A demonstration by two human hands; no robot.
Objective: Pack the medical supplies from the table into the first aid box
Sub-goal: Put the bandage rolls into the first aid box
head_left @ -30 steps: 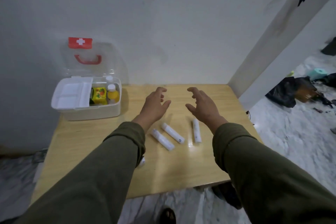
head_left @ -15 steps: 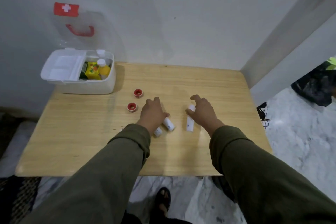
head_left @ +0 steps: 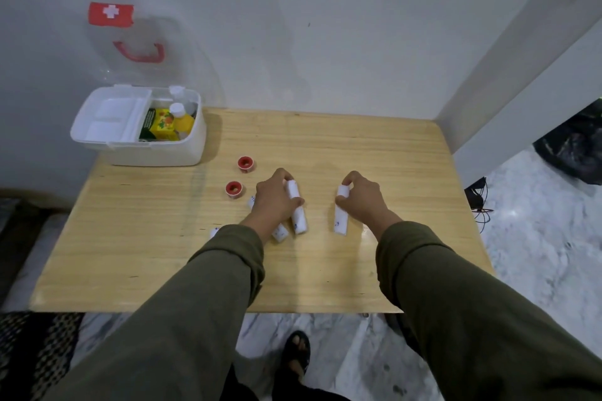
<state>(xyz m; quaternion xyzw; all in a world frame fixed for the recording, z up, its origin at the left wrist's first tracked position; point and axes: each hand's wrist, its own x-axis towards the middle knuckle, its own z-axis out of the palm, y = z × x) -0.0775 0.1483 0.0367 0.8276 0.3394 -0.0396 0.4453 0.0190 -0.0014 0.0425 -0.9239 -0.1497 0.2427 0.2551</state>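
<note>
Pale wood surface (head_left: 358,146) carrying everything, set against a white wall. Left hand (head_left: 273,200) curling round a white roll (head_left: 297,212), thumb on its near side, fingertips over its far end; roll lying lengthwise, lower half sticking out toward the camera. Right hand (head_left: 361,197) pinching the far end of a second roll (head_left: 340,215), its near end resting on the wood. Both hands grasping, neither released. Third roll (head_left: 280,233) peeking out under the left wrist, touching or just beside the first; cannot tell which. Small white bit (head_left: 251,202) showing left of the left hand, another (head_left: 214,232) at the sleeve edge, both too hidden to identify. Two red tape spools (head_left: 245,163) (head_left: 233,189) lying flat between box and left hand, apart from each other. White box (head_left: 140,130) sitting at the far-left corner, clear lid (head_left: 140,49) standing open against the wall, red cross and red handle showing on it. Inside: white tray on the left part; yellow carton (head_left: 163,125) and two white-capped bottles (head_left: 182,117) on the right. Olive sleeves covering both arms. Sandalled foot (head_left: 296,352) showing on marbled floor below the near edge.
</note>
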